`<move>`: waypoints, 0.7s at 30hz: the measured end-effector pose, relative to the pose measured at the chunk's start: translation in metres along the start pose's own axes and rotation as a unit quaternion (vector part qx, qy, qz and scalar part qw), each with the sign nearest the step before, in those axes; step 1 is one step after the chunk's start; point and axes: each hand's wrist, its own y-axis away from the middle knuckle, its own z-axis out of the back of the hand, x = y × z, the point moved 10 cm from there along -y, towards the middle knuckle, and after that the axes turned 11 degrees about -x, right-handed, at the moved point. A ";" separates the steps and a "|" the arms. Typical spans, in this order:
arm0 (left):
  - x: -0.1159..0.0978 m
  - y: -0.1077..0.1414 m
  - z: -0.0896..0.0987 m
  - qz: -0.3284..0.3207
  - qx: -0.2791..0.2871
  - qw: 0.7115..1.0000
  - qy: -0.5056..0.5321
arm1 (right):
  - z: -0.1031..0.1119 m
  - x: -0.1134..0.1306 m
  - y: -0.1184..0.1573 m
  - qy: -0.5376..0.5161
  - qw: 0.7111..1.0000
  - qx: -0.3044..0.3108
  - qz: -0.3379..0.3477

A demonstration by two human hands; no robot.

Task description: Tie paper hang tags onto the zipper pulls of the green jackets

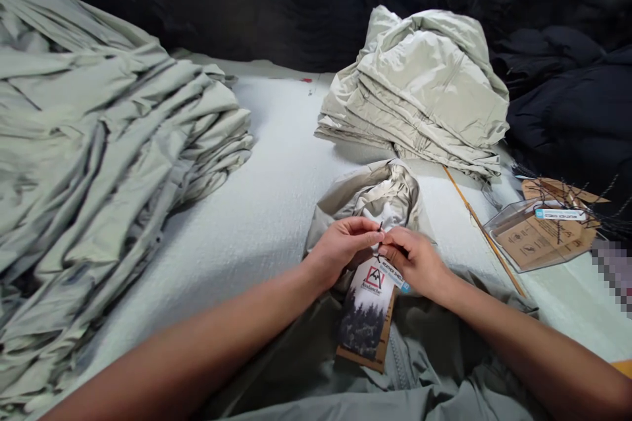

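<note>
A grey-green hooded jacket (434, 368) lies in front of me, its hood (340, 197) pointing away. Over its front hangs a printed hang tag (366, 316) with a brown card behind it. My left hand (340, 247) pinches the dark tag string (379, 247) near the collar. Close against it, my right hand (415, 260) is closed on the same string, fingertips meeting the left ones. The exact string ends between the fingers are too small to make out.
A large heap of pale garments (123, 145) fills the left. Folded garments (419, 85) are stacked at the back right. A clear tray (518, 266) of brown tags stands at the right, beside a thin wooden stick (481, 227). Dark puffy clothing (573, 99) lies beyond.
</note>
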 end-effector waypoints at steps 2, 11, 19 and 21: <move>-0.020 0.000 0.003 -0.085 0.016 0.983 -0.159 | 0.003 -0.016 -0.001 -0.032 0.998 -0.018 -0.051; -0.036 0.031 -0.016 -0.246 0.196 0.767 -0.560 | 0.018 0.020 0.013 0.009 0.992 0.118 0.049; -0.039 0.048 -0.014 -0.251 0.228 0.779 -0.527 | 0.001 0.022 0.027 0.098 0.978 0.159 0.092; -0.037 0.054 -0.007 -0.257 0.200 0.774 -0.543 | 0.005 0.016 0.024 0.076 0.986 0.141 0.053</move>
